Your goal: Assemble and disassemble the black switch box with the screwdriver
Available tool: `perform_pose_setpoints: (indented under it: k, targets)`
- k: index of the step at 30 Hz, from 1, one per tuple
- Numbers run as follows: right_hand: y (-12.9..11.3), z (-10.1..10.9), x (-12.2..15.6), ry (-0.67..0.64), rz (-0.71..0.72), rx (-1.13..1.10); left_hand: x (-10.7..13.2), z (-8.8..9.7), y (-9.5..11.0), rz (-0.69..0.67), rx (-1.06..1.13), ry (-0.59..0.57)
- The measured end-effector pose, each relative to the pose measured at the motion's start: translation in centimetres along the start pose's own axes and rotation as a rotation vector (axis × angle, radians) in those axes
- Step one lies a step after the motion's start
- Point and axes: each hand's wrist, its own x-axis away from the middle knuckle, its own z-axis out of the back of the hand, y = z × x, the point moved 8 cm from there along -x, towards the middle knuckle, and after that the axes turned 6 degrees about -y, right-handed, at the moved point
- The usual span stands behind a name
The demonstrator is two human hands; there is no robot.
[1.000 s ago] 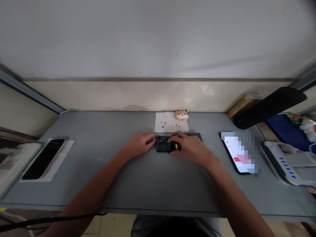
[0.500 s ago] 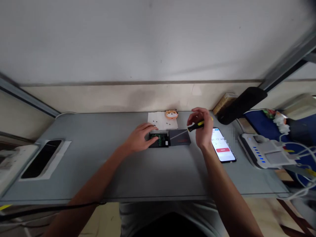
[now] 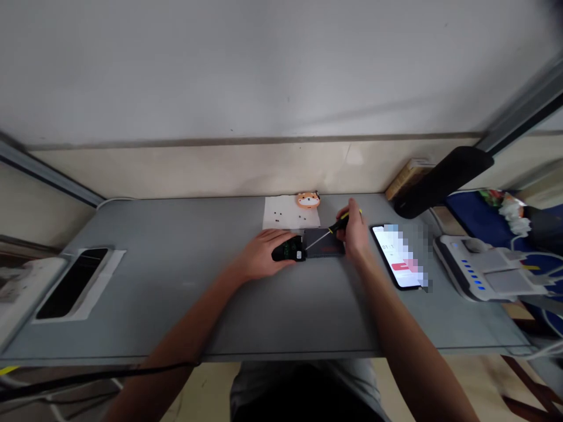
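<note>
My left hand [image 3: 263,255] is wrapped around a small black electronic device [image 3: 288,249] whose green circuit board shows between thumb and fingers. In my right hand [image 3: 354,233] is a black and yellow screwdriver [image 3: 338,224], held slantwise. Its thin shaft points down and left, and the tip is at the device's right edge; whether it touches cannot be made out. A flat dark grey box-like piece [image 3: 325,242] lies against the device's right side, under the shaft. Several tiny dark screws [image 3: 277,220] rest on a white paper [image 3: 285,205] behind the device.
An orange animal-faced case [image 3: 308,200] sits on the paper's corner. To the right are a lit phone [image 3: 398,258], a white power strip [image 3: 479,266], a black cylinder [image 3: 442,181] and a book [image 3: 407,176]. A dark phone [image 3: 73,284] lies far left.
My left hand has closed more fully around the device, covering more of the board. My right hand has moved left and slightly down, bringing the screwdriver's tip to the device's edge.
</note>
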Motion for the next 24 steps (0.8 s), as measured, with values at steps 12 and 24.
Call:
perform_pose_setpoints:
  k: [12,24]
  targets:
    - [-0.2,-1.6,2.3,0.006,0.04,0.033,-0.3,-0.3,0.3,-0.05,-0.032,0.012]
    - [0.0,-2.6,0.7,-0.462,-0.023,0.259,-0.3,-0.5,-0.3,0.052,0.029,-0.008]
